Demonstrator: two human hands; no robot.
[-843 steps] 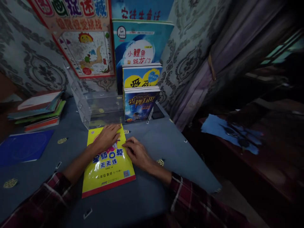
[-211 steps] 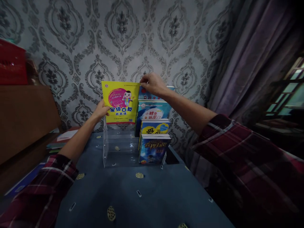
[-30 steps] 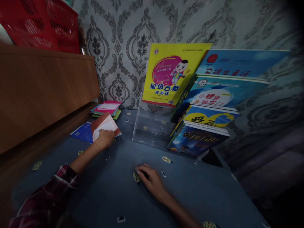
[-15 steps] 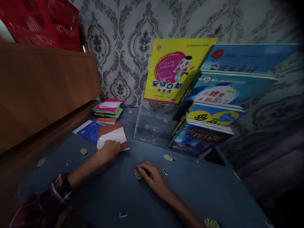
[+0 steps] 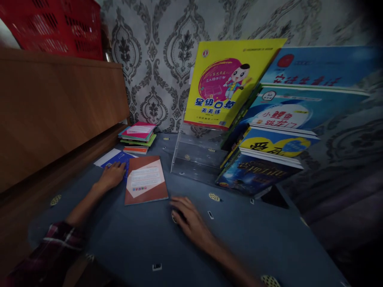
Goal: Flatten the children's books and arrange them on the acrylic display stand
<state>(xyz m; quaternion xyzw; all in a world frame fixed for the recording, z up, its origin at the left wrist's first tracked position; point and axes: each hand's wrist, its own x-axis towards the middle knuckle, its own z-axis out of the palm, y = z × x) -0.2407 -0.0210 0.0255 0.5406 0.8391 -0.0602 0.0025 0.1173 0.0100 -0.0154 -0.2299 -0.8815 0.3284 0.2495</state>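
Released, brown booklet (image 5: 145, 180) lies on blue tabletop (image 5: 239, 235); both hands' fingers spread flat.

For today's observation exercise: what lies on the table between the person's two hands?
In the head view, a brown book lies flat between the left hand and right hand.

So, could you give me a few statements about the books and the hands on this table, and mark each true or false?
1. The left hand rests on the blue book. True.
2. The brown book stands upright in the clear rack. False: it lies flat on the table.
3. The yellow book stands at the top of the rack. True.
4. The right hand holds the yellow book. False: it rests on the table, holding nothing.
5. A stack of books lies by the wall. True.
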